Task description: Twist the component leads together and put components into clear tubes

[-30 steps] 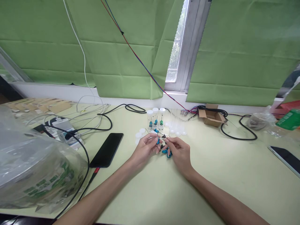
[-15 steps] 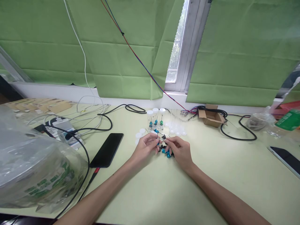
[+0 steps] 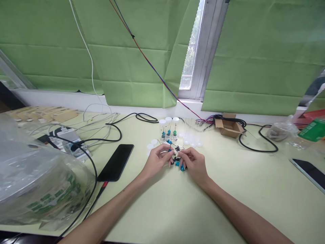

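My left hand (image 3: 158, 159) is closed in a pinch on something small, its tip close to a thin rod and a bit of blue. Opposite it, my right hand (image 3: 194, 162) pinches too, the fingertips almost meeting the left ones. What sits between the fingers is too small to make out. Several small blue parts (image 3: 182, 167) and black parts (image 3: 177, 159) lie on the table between and under the hands. Just beyond stand clear capped tubes (image 3: 168, 127) with blue and green pieces on thin stems inside.
White round caps (image 3: 150, 146) lie left of the tubes, more clear containers (image 3: 189, 137) to the right. A black phone (image 3: 116, 162) and a bulky plastic bag (image 3: 45, 183) are at left. An open cardboard box (image 3: 230, 127), cables and another phone (image 3: 309, 174) are at right.
Both hands stay nearly in place. The fingertips have shifted slightly, the right hand a little to the left. Nothing else has visibly moved.
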The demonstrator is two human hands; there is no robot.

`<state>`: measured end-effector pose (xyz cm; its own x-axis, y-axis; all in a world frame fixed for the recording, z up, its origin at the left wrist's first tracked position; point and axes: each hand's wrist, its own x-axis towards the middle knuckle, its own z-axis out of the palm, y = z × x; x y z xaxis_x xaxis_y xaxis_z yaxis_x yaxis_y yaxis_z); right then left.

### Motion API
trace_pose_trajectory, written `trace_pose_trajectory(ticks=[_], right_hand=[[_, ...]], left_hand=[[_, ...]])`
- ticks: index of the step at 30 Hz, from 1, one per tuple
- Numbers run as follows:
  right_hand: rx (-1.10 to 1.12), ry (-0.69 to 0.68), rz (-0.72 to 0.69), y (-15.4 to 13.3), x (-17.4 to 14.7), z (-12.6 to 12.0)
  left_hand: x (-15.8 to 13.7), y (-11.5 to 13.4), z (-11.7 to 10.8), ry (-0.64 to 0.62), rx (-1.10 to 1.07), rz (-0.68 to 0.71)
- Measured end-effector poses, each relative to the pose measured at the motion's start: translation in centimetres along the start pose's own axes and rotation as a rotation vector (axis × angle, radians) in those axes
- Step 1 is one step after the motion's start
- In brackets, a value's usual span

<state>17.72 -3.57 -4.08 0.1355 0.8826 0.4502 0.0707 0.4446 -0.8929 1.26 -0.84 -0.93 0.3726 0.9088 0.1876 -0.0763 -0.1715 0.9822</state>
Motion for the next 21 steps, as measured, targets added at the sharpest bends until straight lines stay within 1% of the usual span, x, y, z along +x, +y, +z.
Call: trace_pose_trajectory(ticks=[11, 21], right_hand=[[0.011, 0.018, 0.018, 0.24, -0.14, -0.01], [0.021, 0.029, -0.025, 0.44, -0.04, -0.03]], left_hand=[[-0.07, 0.19, 0.08, 0.004, 0.066, -0.006], [-0.25, 0.29, 0.26, 0.014, 0.104, 0.073]])
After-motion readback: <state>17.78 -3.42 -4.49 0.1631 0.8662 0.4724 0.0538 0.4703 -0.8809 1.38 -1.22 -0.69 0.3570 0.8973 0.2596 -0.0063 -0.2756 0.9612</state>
